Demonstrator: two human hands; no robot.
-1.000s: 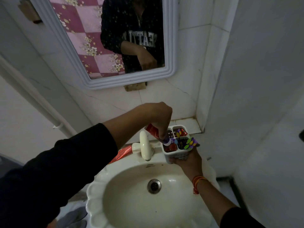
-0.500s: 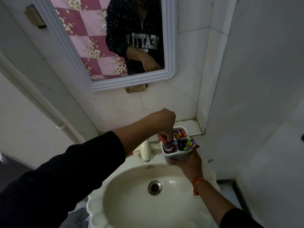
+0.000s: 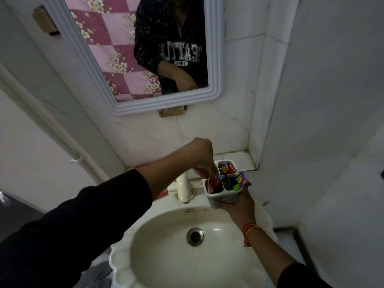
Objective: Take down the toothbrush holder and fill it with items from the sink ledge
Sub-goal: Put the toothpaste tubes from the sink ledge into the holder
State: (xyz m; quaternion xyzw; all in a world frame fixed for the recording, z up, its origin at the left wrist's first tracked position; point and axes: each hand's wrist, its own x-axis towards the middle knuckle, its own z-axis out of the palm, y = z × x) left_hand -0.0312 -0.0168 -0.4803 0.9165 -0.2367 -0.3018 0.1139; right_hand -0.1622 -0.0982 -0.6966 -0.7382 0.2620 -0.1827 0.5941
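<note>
Holding white toothbrush holder (image 3: pixel 224 199) from below over sink (image 3: pixel 158 246), right hand (image 3: pixel 236 206) fingers wrapped round it; left hand (image 3: pixel 202 157) fingertips pinched inside front-left compartment on red tube (image 3: pixel 214 187)

White-framed mirror (image 3: pixel 133 107), cream tap (image 3: pixel 182 189), basin drain (image 3: pixel 195 236), wall pipe (image 3: pixel 52 129)

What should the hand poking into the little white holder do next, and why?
Probably let go and lift out. The left hand has its fingertips down in the front-left pocket of the toothbrush holder, where a red item already sits low, so it looks placed. The right hand holds the holder from below, above the sink. Something red still shows on the ledge behind the tap, likely the next item.
</note>
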